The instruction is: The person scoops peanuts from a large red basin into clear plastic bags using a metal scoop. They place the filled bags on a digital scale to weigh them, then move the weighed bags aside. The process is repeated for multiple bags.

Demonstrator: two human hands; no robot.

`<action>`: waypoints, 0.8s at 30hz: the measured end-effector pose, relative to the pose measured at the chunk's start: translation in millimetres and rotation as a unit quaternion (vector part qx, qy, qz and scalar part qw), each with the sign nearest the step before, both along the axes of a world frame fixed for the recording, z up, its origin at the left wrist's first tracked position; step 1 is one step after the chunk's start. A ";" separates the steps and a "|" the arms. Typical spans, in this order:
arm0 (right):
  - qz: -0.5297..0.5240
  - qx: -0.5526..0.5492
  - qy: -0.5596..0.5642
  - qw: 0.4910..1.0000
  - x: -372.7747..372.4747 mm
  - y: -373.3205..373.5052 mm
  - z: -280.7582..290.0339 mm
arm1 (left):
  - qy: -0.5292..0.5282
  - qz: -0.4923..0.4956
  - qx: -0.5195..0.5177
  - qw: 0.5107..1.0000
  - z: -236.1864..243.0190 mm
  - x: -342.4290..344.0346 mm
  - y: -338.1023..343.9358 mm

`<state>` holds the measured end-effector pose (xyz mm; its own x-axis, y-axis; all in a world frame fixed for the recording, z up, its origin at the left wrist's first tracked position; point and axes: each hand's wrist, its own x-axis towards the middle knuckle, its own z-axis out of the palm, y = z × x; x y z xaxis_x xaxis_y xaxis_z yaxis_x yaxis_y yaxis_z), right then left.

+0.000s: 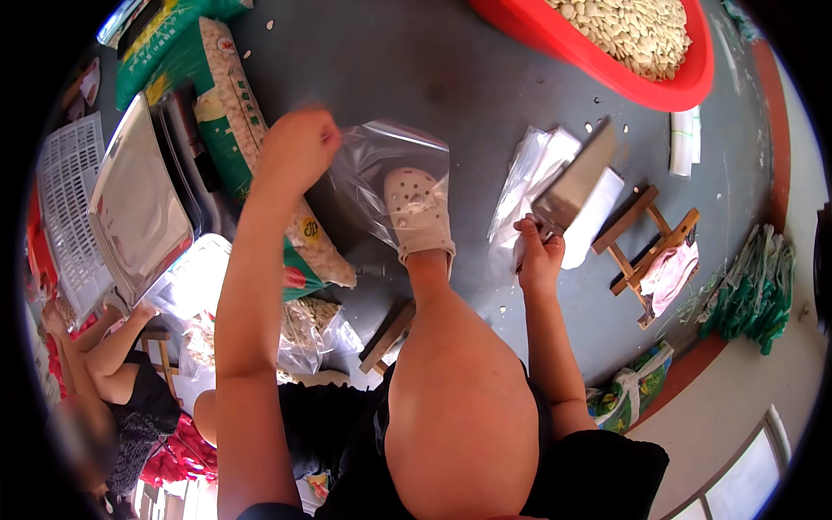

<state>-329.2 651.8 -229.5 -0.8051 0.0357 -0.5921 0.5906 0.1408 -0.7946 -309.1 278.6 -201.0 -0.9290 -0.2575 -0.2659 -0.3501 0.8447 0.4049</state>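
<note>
1. One printed green sack [232, 108], left of the beige clog [416, 204].
2. Red basin [594, 68] of pale seeds [637, 35]: ahead, right of clog.
3. Wooden stool [631, 218]: well right of clog.
4. Clear bag [360, 173]: overlaps clog's toe in view; left hand [299, 149] blurred, fingers pinched on bag's corner.
5. Flat plastic bags [523, 178]: right of clog.
6. Flat metal tool [576, 186]: right of clog, over those bags; right hand [542, 256] fingers wrapped round handle.

A plastic bag [360, 169] spreads right of the left hand [299, 149], opposite a sack [227, 91]; beyond the right hand [542, 258] (stool [643, 232] alongside), seeds [628, 35] fill a basin [581, 59].
</note>
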 end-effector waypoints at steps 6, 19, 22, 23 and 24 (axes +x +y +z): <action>0.205 0.154 0.107 0.960 4.6 -6.7 -39.3 | -0.035 0.170 0.134 0.976 41.4 45.4 -12.2; 0.316 0.343 0.174 0.867 0.9 24.1 -67.0 | 0.076 0.377 0.340 0.858 41.2 86.6 21.6; 0.288 0.269 0.037 0.919 -2.8 18.0 -32.2 | 0.096 0.377 0.310 0.868 36.4 83.0 29.9; 0.244 0.182 0.009 0.953 -2.3 10.7 -18.1 | 0.104 0.371 0.297 0.873 38.1 77.5 36.9; 0.199 0.093 -0.019 0.975 0.1 1.4 -6.4 | 0.102 0.346 0.277 0.891 41.7 70.7 50.0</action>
